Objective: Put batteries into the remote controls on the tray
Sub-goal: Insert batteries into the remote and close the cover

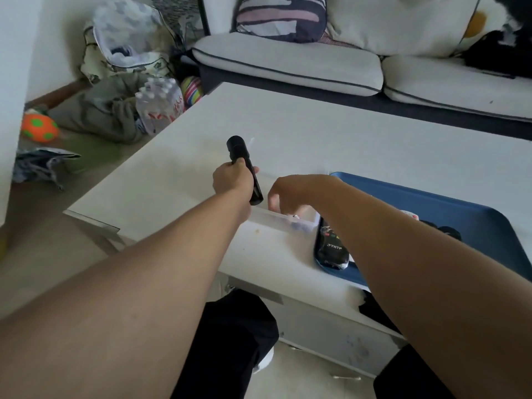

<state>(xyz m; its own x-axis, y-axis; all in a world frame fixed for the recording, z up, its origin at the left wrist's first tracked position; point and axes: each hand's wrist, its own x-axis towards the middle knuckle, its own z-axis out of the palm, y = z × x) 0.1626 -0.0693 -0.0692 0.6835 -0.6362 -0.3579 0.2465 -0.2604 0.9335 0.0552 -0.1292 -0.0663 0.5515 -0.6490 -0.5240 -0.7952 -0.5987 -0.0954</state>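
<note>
1. The black remote (244,168) is held above the white table (345,133), left of the blue tray (460,203); its long body tilts, with the far end raised away from the person and the near end pointing down toward the clear plastic box (276,223)
2. The left hand (231,180) grips the remote around its middle; the fingers are curled round the far side and a fingertip shows past the right edge of the body. The left arm is stretched forward from the lower left, wrist straight
3. The right hand (290,194) is bent down at the wrist over the clear plastic box, fingers curled and pointing into it. Whether the fingertips pinch anything cannot be told, since the hand hides them
4. The clear plastic box lies on the table just beside the left edge of the tray; small items inside are too blurred to identify
5. A second black remote (331,246) lies flat in the near left corner of the tray, partly covered by the right forearm. Further dark items (449,230) sit on the tray beyond the forearm, mostly hidden
6. The tray rests on the right part of the table, reaching its near edge
7. Behind the table stands a light sofa (288,61) with a striped cushion (282,15)
8. On the floor to the left are a pack of water bottles (159,105), an orange ball with green spots (39,128) and grey cloth (100,113)
</note>
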